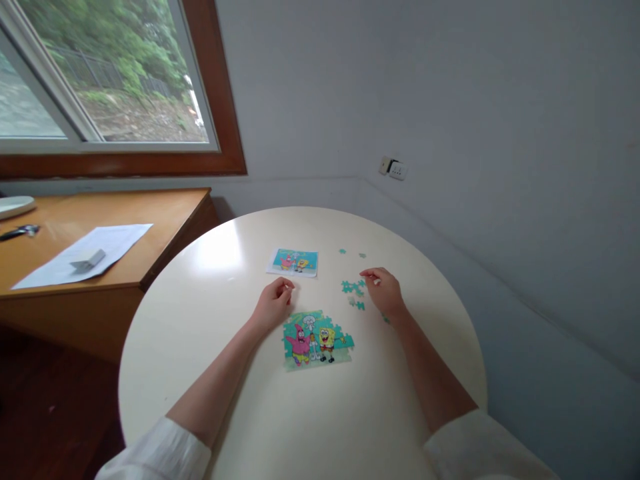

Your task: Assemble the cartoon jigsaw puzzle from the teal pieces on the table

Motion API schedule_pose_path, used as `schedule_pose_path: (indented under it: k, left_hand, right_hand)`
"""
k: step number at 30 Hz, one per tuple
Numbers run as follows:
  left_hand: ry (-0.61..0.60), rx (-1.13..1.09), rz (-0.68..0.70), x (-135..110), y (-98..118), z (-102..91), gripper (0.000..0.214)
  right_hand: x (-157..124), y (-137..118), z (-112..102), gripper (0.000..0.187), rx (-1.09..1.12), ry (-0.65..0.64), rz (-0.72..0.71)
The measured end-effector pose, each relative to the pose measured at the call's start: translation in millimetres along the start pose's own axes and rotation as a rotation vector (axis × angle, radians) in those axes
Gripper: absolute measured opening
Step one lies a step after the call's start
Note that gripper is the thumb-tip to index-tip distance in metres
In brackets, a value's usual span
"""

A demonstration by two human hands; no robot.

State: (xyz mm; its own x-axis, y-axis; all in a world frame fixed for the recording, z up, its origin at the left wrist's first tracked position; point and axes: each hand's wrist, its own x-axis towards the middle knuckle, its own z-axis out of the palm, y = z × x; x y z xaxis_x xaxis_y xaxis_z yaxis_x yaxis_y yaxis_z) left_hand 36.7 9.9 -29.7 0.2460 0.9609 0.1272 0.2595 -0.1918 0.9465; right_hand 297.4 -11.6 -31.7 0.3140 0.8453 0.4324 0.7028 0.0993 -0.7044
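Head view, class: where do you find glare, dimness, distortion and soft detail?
Head view: glare whitens the round table at far left; head view: the right-hand wall is dim; head view: the window frame slants, probably wide-angle distortion; head view: the loose puzzle pieces look soft, with little detail.

daylight glares white on the round tabletop [320,413].

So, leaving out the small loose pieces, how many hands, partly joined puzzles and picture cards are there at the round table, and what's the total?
Hands (left hand, right hand): 2
Partly joined puzzle: 1
Picture card: 1
Total: 4
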Motion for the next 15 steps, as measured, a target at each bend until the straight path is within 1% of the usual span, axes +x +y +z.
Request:
schedule_pose_path:
  k: [3, 6, 11, 15]
  left_hand:
    - [0.000, 0.006, -0.004, -0.4, 0.0, -0.7, 0.014]
    - [0.007, 0.000, -0.007, -1.2, 2.2, -1.0, 0.014]
    - [0.012, 0.009, -0.012, -1.5, 4.4, -0.7, 0.014]
    - [0.011, 0.000, -0.018, -1.4, 4.9, -0.2, 0.014]
  right_hand:
    - [0.1, 3.0, -2.4, 0.018, -0.080, -0.053, -0.013]
    - [0.1, 4.2, -6.2, 0.015, -0.145, -0.122, 0.004]
    - [-0.3, 2.3, -11.6, 0.009, -0.204, -0.232, 0.000]
    - [-2.3, 4.2, -9.2, 0.013, -0.230, -0.271, 0.018]
